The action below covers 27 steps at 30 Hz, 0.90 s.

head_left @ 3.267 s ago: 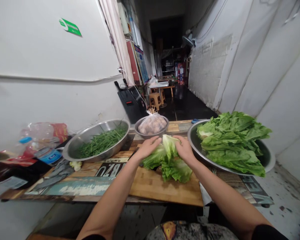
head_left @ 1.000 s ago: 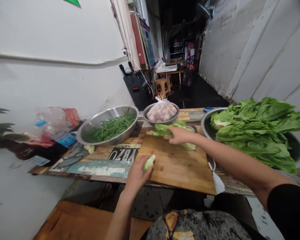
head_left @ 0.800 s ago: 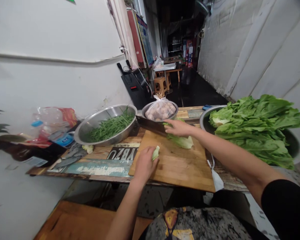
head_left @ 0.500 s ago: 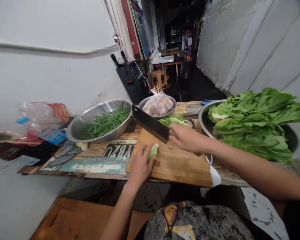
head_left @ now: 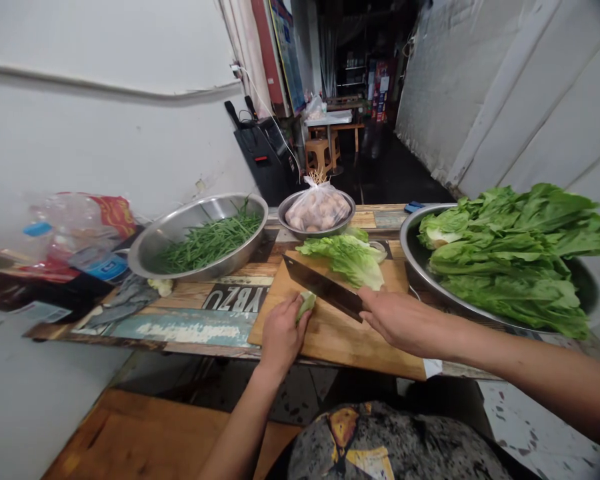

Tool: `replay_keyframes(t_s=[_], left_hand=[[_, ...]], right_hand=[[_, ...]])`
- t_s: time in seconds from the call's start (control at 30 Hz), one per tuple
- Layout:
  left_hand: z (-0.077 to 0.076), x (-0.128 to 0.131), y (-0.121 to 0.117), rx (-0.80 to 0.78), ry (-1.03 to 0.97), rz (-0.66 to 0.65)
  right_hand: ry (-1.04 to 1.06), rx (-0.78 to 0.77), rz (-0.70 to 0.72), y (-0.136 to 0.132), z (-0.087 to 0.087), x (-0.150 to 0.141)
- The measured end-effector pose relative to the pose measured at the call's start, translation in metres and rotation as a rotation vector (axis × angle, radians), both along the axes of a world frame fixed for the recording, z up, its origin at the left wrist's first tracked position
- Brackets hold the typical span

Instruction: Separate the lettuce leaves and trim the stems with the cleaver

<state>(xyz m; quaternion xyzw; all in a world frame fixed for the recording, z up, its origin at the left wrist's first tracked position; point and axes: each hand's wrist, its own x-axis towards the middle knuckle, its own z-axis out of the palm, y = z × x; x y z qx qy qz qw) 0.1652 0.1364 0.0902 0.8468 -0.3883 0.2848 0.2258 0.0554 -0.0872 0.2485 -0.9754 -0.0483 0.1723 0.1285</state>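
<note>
My left hand (head_left: pixel 282 331) is closed on a small pale green lettuce stem piece (head_left: pixel 306 304) at the near left of the wooden cutting board (head_left: pixel 350 340). My right hand (head_left: pixel 400 320) grips the handle of a dark cleaver (head_left: pixel 323 289), whose blade slants over the board with its tip close to the stem piece. A bunch of lettuce leaves (head_left: pixel 349 258) lies at the far side of the board.
A steel bowl of long green stalks (head_left: pixel 200 240) stands at the back left, and a small bowl with a bagged food (head_left: pixel 318 211) behind the board. A large steel basin (head_left: pixel 423 267) piled with lettuce (head_left: pixel 510 253) fills the right. Bags and bottles (head_left: pixel 75 233) crowd the far left.
My right hand left the lettuce, took up the cleaver and brought it down and toward me over the board. My left hand carried the stem piece onto the board.
</note>
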Motion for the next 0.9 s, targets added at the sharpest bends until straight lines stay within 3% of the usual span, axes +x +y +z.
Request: replay_keyframes(t_s=[0.1, 0.27, 0.4, 0.6, 0.73, 0.9], left_hand=[[0.0, -0.002, -0.001, 0.02, -0.011, -0.003], [0.001, -0.005, -0.006, 0.044, -0.018, -0.005], [0.001, -0.003, 0.005, 0.01, 0.079, -0.016], [0.013, 0.021, 0.037, -0.118, 0.252, 0.221], [0.021, 0.063, 0.012, -0.137, 0.262, 0.221], [0.023, 0.105, -0.037, 0.128, 0.422, 0.2]], right_hand=[[0.034, -0.023, 0.004, -0.003, -0.002, 0.003], [0.007, 0.101, 0.029, 0.0, -0.017, 0.012], [0.006, 0.041, 0.06, 0.003, -0.015, 0.019], [-0.319, 0.123, -0.091, -0.021, -0.009, -0.005], [-0.479, 0.232, -0.193, -0.033, -0.02, -0.03], [-0.454, 0.389, -0.253, -0.036, -0.048, -0.058]])
